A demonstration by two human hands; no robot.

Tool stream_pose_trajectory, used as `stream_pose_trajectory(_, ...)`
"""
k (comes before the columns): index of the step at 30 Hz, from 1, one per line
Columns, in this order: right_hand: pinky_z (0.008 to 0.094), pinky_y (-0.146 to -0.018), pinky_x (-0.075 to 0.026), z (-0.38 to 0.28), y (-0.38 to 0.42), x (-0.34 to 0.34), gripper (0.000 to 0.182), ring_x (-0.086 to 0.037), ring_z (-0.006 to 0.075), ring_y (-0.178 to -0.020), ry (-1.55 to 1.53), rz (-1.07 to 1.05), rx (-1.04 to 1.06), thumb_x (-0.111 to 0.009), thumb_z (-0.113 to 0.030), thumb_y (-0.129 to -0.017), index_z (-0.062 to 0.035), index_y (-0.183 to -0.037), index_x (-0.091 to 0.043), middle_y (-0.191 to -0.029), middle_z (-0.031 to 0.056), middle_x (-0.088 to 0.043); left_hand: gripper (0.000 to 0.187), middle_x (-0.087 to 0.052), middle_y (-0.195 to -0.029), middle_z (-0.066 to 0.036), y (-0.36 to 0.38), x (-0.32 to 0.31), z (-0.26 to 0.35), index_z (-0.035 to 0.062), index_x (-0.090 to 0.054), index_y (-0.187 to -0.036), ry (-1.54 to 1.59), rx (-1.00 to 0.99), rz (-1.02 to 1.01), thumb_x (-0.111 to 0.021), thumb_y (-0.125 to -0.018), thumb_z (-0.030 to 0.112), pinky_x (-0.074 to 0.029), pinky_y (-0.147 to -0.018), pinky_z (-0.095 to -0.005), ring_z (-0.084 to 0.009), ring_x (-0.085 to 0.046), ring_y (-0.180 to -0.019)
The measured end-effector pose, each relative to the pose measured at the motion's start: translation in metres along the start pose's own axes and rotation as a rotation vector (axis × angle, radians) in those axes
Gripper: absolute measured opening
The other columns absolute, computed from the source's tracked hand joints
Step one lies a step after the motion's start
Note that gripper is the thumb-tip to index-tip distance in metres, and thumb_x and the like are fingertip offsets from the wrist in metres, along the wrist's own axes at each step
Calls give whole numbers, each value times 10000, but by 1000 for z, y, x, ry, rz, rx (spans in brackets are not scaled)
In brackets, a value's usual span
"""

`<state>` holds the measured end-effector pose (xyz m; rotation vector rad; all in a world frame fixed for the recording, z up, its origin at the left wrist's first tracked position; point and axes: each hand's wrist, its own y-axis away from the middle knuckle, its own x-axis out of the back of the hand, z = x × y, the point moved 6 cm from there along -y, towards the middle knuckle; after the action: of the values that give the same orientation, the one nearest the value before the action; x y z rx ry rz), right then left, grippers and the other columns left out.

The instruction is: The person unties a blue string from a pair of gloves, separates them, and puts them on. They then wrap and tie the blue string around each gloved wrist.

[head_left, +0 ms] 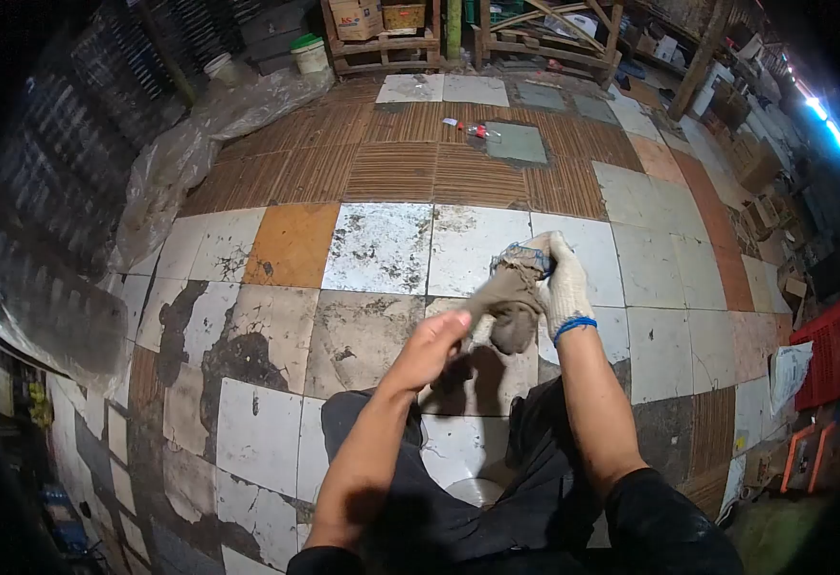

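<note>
My left hand point(435, 343) is bare, its fingers closed on the end of a dirty grey-brown glove point(506, 302) with a blue-trimmed edge. My right hand point(566, 280) wears a white knitted glove with a blue cuff at the wrist. Its fingers are bent round the blue-trimmed edge of the dirty glove. The dirty glove hangs stretched between both hands, above the tiled floor point(372, 345) and in front of my knees.
A red-capped bottle point(477, 130) lies on the brown tiles ahead. Wooden racks point(386, 56) stand at the back, beside a green-lidded bucket point(310, 56). Plastic sheeting point(166, 163) lies at the left. A red crate point(824, 353) is at the right.
</note>
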<state>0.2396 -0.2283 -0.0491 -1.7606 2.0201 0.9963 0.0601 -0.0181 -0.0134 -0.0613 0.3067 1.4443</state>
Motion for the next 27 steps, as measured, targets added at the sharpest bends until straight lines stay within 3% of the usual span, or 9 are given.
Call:
stream_pose_trajectory(2,569,-999,-602,1,6,-5,344,-721,371,-1116,-161,-92,-72,-623,-289,-1106,-5,-1299,-628,-1251,190,-709,387,-656,-954,13,-12,32,-33,35,-661,-1168,-3,74,182,-593,-1122,413,-451,-722,-245,-80,-574,-823)
stream_pose_trajectory(5,587,-997,-591,2,14,-8,341,-720,363,-1114,-208,-103,-149,-610,-292,-1112,-8,-1302,-622,-1248,185,-707,590,-736,-948,-80,2,19,-24,-52,-645,-1248,-579,119,196,-572,-1109,517,-537,-818,-364,-205,-687,-870)
stream_pose_trajectory(6,592,-994,-590,7,15,-7,328,-718,357,-1118,-216,-105,-160,-617,-299,-1108,-28,-1293,-629,-1241,178,-709,683,-773,-1165,-210,4,12,-24,-59,-616,-1358,-648,132,160,-528,-1107,571,-543,-952,-419,-305,-736,-1078)
stream_pose_trajectory(9,583,-993,-592,23,16,-6,320,-720,353,-1118,-218,-103,-231,-620,-308,-1106,-46,-1290,-635,-1240,167,-714,653,-760,-1228,-224,-10,22,-51,-35,-614,-1380,-466,89,222,-476,-1132,553,-534,-988,-395,-310,-729,-1123)
stream_pose_trajectory(10,582,-979,-598,20,26,-17,315,-726,349,-1117,-204,-108,-242,-626,-314,-1103,-58,-1286,-641,-1235,160,-722,592,-756,-1123,-166,-6,23,-32,-23,-625,-1353,-560,-2,337,-448,-1158,507,-523,-989,-380,-256,-708,-1037)
stream_pose_trajectory(13,582,-955,-610,22,28,-23,306,-734,355,-1099,-248,-158,-271,-623,-302,-1105,-55,-1285,-639,-1228,166,-726,535,-740,-1075,-123,-14,18,-19,-27,-643,-1308,-266,-195,261,-451,-1172,453,-511,-993,-362,-197,-668,-1007)
stream_pose_trajectory(14,563,-934,-625,20,28,-24,297,-744,352,-1076,-262,-158,-252,-619,-284,-1107,-42,-1275,-648,-1194,163,-738,488,-721,-1014,-64,-5,21,-19,-27,-672,-1263,-238,-95,279,-476,-1173,410,-507,-925,-333,-131,-616,-965)
stream_pose_trajectory(20,480,-909,-641,10,24,-21,249,-750,288,-980,-233,-136,-185,-623,-247,-1103,-23,-1185,-697,-1100,137,-752,383,-550,-818,64,0,18,3,23,-654,-931,-394,-186,110,-565,-1136,333,-397,-695,-275,-53,-462,-793)
stream_pose_trajectory(27,396,-866,-600,-4,-12,35,219,-717,237,-960,-123,-96,1,-688,-210,-1062,-18,-1162,-717,-1091,106,-742,419,-502,-682,16,23,-27,39,1,-615,-793,-534,-168,-114,-676,-1071,309,-366,-585,-311,-77,-447,-679)
